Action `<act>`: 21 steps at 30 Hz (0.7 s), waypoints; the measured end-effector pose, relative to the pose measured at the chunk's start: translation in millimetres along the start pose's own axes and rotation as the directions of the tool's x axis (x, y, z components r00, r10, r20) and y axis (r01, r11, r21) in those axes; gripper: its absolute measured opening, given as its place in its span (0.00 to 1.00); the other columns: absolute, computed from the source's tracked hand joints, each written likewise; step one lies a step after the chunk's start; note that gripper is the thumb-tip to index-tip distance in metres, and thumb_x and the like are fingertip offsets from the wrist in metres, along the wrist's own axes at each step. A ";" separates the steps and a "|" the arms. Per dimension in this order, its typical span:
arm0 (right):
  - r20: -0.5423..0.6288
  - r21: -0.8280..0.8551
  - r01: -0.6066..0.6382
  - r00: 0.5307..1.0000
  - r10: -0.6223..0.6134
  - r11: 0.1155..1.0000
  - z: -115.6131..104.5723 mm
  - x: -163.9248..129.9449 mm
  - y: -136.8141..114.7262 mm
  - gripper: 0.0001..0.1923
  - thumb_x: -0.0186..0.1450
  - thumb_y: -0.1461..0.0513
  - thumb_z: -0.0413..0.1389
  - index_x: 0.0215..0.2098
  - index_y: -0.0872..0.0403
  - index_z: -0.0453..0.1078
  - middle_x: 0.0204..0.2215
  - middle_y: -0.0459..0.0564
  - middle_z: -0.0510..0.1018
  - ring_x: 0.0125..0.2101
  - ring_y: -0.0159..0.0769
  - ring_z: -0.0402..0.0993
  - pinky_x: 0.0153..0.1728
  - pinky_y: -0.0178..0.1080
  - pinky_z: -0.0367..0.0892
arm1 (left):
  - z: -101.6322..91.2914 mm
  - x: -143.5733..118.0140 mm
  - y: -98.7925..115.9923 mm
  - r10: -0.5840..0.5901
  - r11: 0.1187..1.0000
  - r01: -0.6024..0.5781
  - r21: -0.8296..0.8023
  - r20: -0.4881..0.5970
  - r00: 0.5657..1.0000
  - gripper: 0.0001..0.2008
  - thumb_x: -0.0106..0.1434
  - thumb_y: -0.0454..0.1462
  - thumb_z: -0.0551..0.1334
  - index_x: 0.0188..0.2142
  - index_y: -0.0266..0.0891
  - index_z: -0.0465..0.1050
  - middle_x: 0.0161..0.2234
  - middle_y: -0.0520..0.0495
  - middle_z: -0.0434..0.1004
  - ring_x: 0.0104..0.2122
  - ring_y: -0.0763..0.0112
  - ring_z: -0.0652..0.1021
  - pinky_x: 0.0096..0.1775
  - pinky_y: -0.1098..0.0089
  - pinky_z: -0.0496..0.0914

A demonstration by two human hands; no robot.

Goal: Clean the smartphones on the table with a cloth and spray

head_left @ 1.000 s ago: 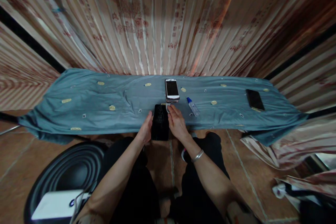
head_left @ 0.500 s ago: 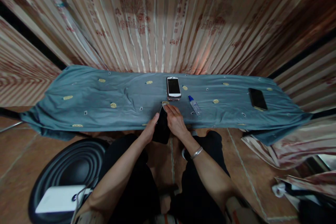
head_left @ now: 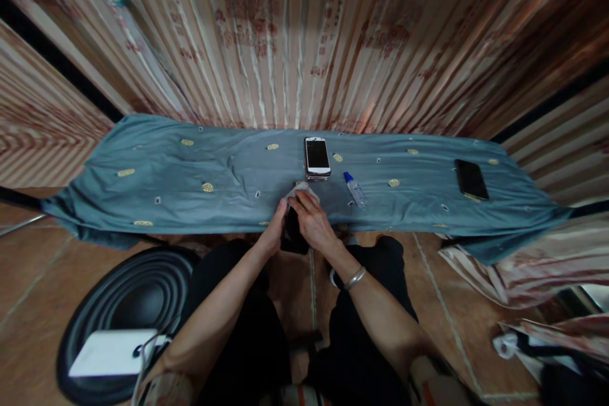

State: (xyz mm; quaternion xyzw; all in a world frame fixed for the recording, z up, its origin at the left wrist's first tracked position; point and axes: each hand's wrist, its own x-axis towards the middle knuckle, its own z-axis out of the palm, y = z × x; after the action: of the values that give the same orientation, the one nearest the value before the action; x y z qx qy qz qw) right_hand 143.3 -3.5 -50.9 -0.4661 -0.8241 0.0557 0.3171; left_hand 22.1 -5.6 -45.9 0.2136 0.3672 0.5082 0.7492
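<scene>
A black phone (head_left: pixel 295 240) is held over the table's front edge, tilted, by my left hand (head_left: pixel 272 231), whose fingers close on its left side. My right hand (head_left: pixel 311 221) presses a pale cloth (head_left: pixel 308 189) over the phone's upper end, fingers bent together. Much of the phone's face is hidden by the hands. Just beyond them lies a white-framed phone (head_left: pixel 317 155) with a dark screen, apparently stacked on another. Right of it rests a small clear bottle (head_left: pixel 356 191) with a blue cap.
A blue-green patterned cloth (head_left: pixel 228 168) covers the long narrow table. Another dark phone (head_left: pixel 471 179) lies near its right end. Pleated curtains (head_left: pixel 285 44) hang behind. On the floor at left, a white device (head_left: pixel 111 353) with a cable sits on a round black object (head_left: pixel 143 295).
The pale cloth shows more, now spread over the phone's top end. My right hand has shifted slightly left across the phone, which is more covered. The view has moved a little.
</scene>
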 end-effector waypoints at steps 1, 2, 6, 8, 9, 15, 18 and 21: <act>0.010 0.009 0.008 1.000 -0.008 1.000 0.5 -0.5 -1.7 0.23 0.67 0.71 0.42 0.56 0.61 0.70 0.56 0.63 0.70 0.61 0.46 0.61 0.62 0.50 0.61 | 2.5 -0.7 1.7 -0.023 1.000 0.023 -0.016 -0.008 1.000 0.23 0.70 0.45 0.51 0.58 0.36 0.70 0.55 0.43 0.75 0.63 0.62 0.65 0.65 0.64 0.54; 0.018 0.021 0.014 1.000 -0.014 1.000 0.9 -1.0 -3.3 0.23 0.67 0.71 0.42 0.56 0.62 0.70 0.56 0.63 0.70 0.61 0.46 0.61 0.62 0.50 0.61 | 4.3 -1.2 3.2 -0.046 0.999 0.045 -0.030 -0.010 0.999 0.24 0.69 0.46 0.50 0.58 0.36 0.70 0.54 0.42 0.76 0.61 0.60 0.67 0.64 0.63 0.56; 0.012 0.072 0.026 1.000 -0.027 0.997 2.8 -3.4 -8.0 0.25 0.66 0.72 0.42 0.56 0.60 0.70 0.56 0.62 0.70 0.61 0.46 0.61 0.62 0.53 0.62 | 6.4 -1.7 8.3 -0.125 0.987 0.127 -0.101 0.021 0.992 0.30 0.68 0.52 0.49 0.58 0.36 0.69 0.50 0.40 0.78 0.56 0.55 0.73 0.61 0.59 0.60; 0.005 0.093 0.039 0.999 -0.040 0.995 3.6 -4.7 -9.1 0.25 0.65 0.72 0.41 0.55 0.58 0.70 0.56 0.60 0.70 0.60 0.45 0.61 0.61 0.53 0.62 | 6.3 -2.5 11.8 -0.153 0.980 0.156 -0.124 0.034 0.988 0.31 0.67 0.54 0.47 0.58 0.36 0.69 0.49 0.41 0.79 0.54 0.56 0.75 0.60 0.60 0.62; 0.003 0.101 0.048 0.999 -0.049 0.994 4.0 -5.4 -9.6 0.25 0.65 0.73 0.41 0.55 0.57 0.71 0.55 0.59 0.71 0.60 0.45 0.62 0.61 0.53 0.63 | 6.4 -3.3 13.9 -0.165 0.977 0.168 -0.129 0.034 0.986 0.32 0.67 0.55 0.46 0.57 0.36 0.69 0.48 0.41 0.79 0.53 0.56 0.75 0.59 0.61 0.63; -0.003 0.152 0.118 0.993 -0.119 0.981 5.6 -10.9 -13.7 0.22 0.66 0.71 0.42 0.52 0.63 0.72 0.53 0.63 0.72 0.58 0.45 0.63 0.60 0.50 0.64 | 8.0 -8.5 26.6 -0.193 0.974 0.183 -0.131 -0.075 0.978 0.35 0.68 0.56 0.40 0.50 0.33 0.74 0.38 0.40 0.81 0.47 0.59 0.79 0.52 0.64 0.69; 0.008 0.174 0.131 0.991 -0.134 0.976 5.5 -14.0 -18.5 0.21 0.66 0.70 0.44 0.52 0.58 0.72 0.54 0.60 0.72 0.58 0.44 0.63 0.59 0.51 0.65 | 6.2 -7.9 30.1 -0.141 0.986 0.128 -0.107 -0.123 0.982 0.36 0.67 0.57 0.41 0.46 0.33 0.76 0.36 0.40 0.81 0.43 0.59 0.80 0.48 0.64 0.72; -0.002 0.183 0.141 0.990 -0.143 0.973 5.4 -16.5 -24.4 0.17 0.68 0.67 0.47 0.50 0.56 0.73 0.52 0.58 0.73 0.57 0.44 0.65 0.57 0.51 0.67 | 2.5 -6.1 32.5 -0.104 0.992 0.094 -0.089 -0.117 0.988 0.36 0.66 0.58 0.40 0.44 0.34 0.77 0.36 0.39 0.82 0.40 0.59 0.81 0.44 0.63 0.74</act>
State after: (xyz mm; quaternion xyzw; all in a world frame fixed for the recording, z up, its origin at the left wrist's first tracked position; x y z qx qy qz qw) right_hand 128.3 -29.3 -53.5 -0.3746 -0.8484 0.1108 0.3573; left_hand 3.1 1.7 -19.8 0.1324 0.4006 0.4974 0.7580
